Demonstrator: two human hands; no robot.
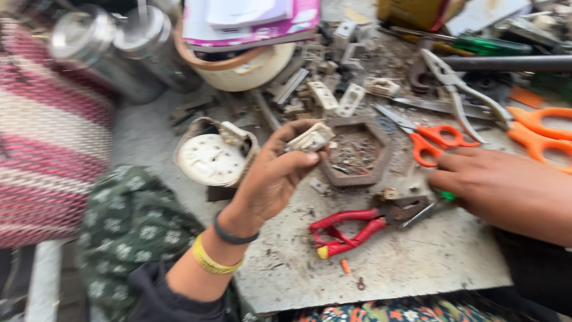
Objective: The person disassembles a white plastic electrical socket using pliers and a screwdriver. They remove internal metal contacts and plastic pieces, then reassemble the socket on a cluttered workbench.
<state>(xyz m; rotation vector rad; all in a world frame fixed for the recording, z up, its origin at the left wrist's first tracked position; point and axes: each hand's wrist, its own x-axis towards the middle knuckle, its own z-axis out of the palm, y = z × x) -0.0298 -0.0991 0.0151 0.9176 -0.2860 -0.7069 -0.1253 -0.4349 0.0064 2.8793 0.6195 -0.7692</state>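
A small off-white switch part (310, 140) is pinched at frame centre between the fingertips of the raised left hand (277, 176), its long axis tilted up-right, while the right hand (506, 191), curled closed around a green-handled tool (438, 200), is kept lower right beside the red-handled pliers (357, 226).

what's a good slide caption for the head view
Left hand lifts a small white switch part; right hand reaches beside red pliers.

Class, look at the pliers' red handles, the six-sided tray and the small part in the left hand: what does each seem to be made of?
Pliers: dark metal jaws, handles in glossy red plastic or rubber sleeves. Six-sided tray: dull brown, thick-walled, perhaps plastic or clay; blur leaves it open. Small part held in the left hand: cream, matte, moulded-looking, probably plastic.
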